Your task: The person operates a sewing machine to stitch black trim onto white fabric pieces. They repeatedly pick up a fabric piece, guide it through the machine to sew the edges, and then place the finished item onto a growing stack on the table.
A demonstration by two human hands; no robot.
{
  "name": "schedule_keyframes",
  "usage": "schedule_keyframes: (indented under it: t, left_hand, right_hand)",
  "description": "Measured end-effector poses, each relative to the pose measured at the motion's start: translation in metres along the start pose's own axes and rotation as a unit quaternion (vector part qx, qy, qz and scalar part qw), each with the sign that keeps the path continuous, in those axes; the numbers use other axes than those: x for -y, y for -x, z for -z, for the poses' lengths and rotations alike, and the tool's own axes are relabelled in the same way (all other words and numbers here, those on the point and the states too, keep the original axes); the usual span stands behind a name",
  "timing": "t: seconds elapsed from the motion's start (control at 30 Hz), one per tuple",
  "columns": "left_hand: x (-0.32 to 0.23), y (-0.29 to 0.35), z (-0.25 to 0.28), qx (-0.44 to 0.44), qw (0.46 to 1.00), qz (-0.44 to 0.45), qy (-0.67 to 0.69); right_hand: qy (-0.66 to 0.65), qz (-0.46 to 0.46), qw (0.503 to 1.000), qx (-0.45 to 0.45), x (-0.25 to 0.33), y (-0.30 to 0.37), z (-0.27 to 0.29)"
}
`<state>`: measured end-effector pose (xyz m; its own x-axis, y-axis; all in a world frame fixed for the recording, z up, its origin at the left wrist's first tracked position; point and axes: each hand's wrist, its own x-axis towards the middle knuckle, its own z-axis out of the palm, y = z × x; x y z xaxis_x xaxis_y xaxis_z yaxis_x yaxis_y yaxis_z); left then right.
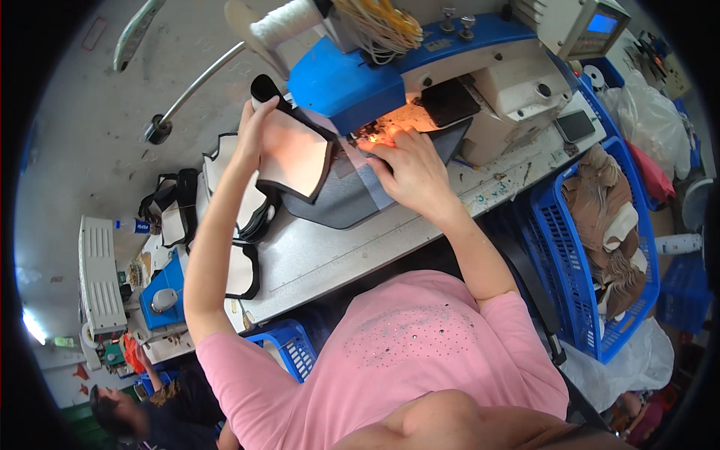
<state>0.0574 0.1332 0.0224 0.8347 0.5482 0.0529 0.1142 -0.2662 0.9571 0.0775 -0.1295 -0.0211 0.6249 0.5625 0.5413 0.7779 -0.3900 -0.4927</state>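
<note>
My left hand (255,127) grips a pale shaped fabric piece (296,157) with black edging, its thumb on top near a rolled black end. Under the lit head of a blue and white sewing machine (345,86), my right hand (412,171) bears down with bent fingers close to the needle area. Its fingers close on a dark grey fabric panel (337,201), which lies on the machine bed and reaches out to both sides of the hand. The fingertips are partly lost in the bright lamp light. More black-edged pale pieces (247,202) lie stacked beside my left forearm.
A thread cone (289,22) and a metal arm (199,82) stand at the far left of the machine. At right is a blue basket (551,247) of brown fabric. A phone-like dark slab (574,126) lies on the table. Another person (157,412) sits at lower left.
</note>
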Motion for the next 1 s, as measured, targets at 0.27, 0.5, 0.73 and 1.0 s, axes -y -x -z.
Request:
schedule_keyframes:
  t: [0.27,0.5,0.73,1.0]
  left_hand:
    - [-0.003,0.071,0.052,-0.065,0.975,0.092,0.190]
    - [-0.011,0.129,0.091,-0.062,0.973,0.076,0.209]
    - [-0.034,0.173,0.151,-0.326,0.855,-0.312,-0.255]
    - [0.111,0.223,0.195,-0.126,0.849,-0.249,-0.448]
  right_hand:
    - [0.001,0.007,1.000,-0.007,0.003,-0.001,0.001]
    - [0.016,0.017,1.000,0.001,0.002,-0.002,0.000]
    - [0.018,0.011,1.000,0.011,0.001,-0.002,0.002]
    - [0.014,0.008,1.000,0.020,0.005,-0.004,0.003]
